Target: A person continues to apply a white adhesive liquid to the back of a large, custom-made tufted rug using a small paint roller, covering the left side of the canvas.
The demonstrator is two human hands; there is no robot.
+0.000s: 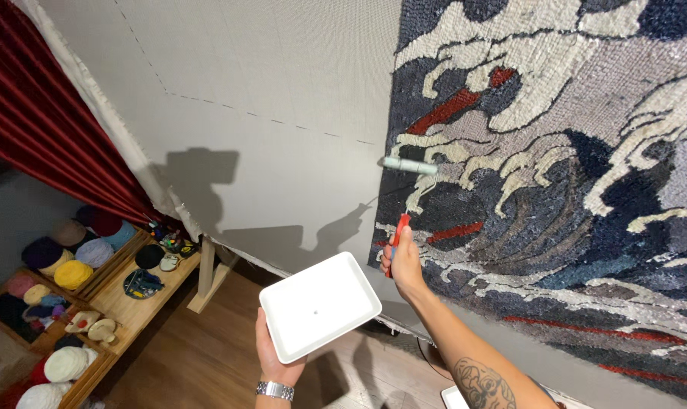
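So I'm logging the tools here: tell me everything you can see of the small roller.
The roller is a small paint-type tool: a pale green sleeve, lying nearly level, on a thin dark wire frame that bends down to a red handle. The right hand grips the handle from below. The sleeve rests against the tufted rug at its left edge, beside bare grey cloth.

Small roller (409, 166) against rug; white tray (320, 305) tilted

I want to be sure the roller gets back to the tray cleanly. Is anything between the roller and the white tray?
Nothing visible. The roller, held by the right hand, lies against the rug; the tray, held by the left hand, sits below it with only open air between.
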